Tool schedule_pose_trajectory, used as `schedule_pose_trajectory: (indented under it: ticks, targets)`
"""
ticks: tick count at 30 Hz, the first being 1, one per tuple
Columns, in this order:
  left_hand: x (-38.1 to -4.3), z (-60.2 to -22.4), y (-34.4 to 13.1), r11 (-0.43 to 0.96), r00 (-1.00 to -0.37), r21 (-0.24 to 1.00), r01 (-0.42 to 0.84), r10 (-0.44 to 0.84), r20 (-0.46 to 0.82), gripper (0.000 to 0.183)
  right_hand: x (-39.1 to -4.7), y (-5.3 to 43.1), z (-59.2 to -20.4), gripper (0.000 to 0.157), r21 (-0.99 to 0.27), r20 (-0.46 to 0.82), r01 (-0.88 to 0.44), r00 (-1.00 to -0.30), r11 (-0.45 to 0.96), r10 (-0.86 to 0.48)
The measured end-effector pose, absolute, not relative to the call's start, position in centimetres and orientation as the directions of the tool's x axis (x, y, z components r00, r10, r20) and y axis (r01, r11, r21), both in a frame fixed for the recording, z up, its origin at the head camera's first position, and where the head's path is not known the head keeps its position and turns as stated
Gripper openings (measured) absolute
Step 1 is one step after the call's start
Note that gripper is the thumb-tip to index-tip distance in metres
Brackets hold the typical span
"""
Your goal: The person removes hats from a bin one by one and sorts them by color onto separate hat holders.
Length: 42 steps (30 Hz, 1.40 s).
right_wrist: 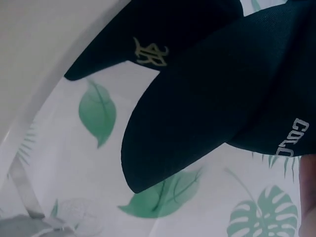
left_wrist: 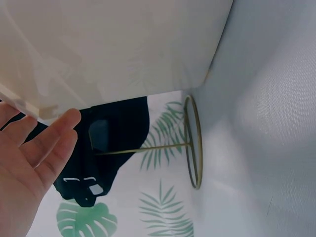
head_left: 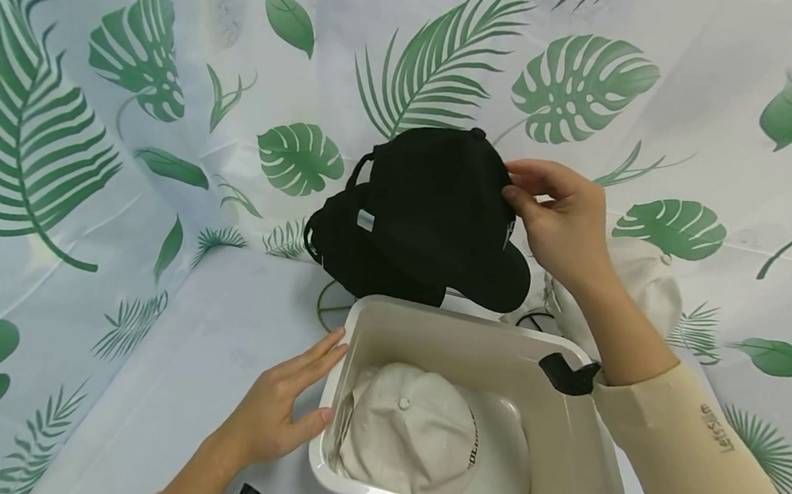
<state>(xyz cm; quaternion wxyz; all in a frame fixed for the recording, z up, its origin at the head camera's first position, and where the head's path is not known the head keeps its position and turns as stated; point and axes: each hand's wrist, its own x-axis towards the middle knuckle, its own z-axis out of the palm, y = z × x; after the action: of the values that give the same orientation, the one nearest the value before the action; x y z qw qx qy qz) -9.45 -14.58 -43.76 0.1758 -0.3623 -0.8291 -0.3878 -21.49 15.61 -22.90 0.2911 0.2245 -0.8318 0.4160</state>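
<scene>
My right hand (head_left: 563, 223) pinches the side of a black baseball cap (head_left: 436, 203) between thumb and fingers, above the far edge of a cream bin (head_left: 563, 446). White letters show on this cap (right_wrist: 261, 94) in the right wrist view. Behind it is a second black cap (head_left: 340, 234), which bears a gold emblem in the right wrist view. Fingers extended, my left hand (head_left: 273, 402) touches the bin's left rim. A cream cap (head_left: 414, 432) with dark lettering lies crown up inside the bin; whatever lies under it is mostly hidden.
Behind the bin, a brass-coloured wire stand (left_wrist: 193, 143) stands under the black caps. Another cream cap (head_left: 643, 287) sits at the back right, partly hidden by my right arm, near a dark wire base (head_left: 535, 322). A leaf-print backdrop (head_left: 442, 61) rises behind everything.
</scene>
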Motion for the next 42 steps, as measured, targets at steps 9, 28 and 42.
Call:
schedule_pose_trajectory:
  ticks: [9,28,42]
  targets:
    - [-9.4,-43.8,-14.6,0.444,-0.679,0.515,0.734,0.465,0.567,0.067,-23.9,14.5,-24.8,0.023,-0.582,0.661,-0.6,-0.742,0.548,-0.11]
    - [-9.5,-43.8,-14.7,0.438,-0.672,0.51,0.741,0.462,0.579,0.067,-26.9,11.1,-27.8,0.022,-0.579,0.668,-0.609,-0.736,0.542,-0.112]
    - [-9.4,-43.8,-14.7,0.437,-0.67,0.508,0.742,0.462,0.581,0.066,-28.2,9.9,-30.3,0.021,-0.595,0.637,-0.561,-0.766,0.576,-0.087]
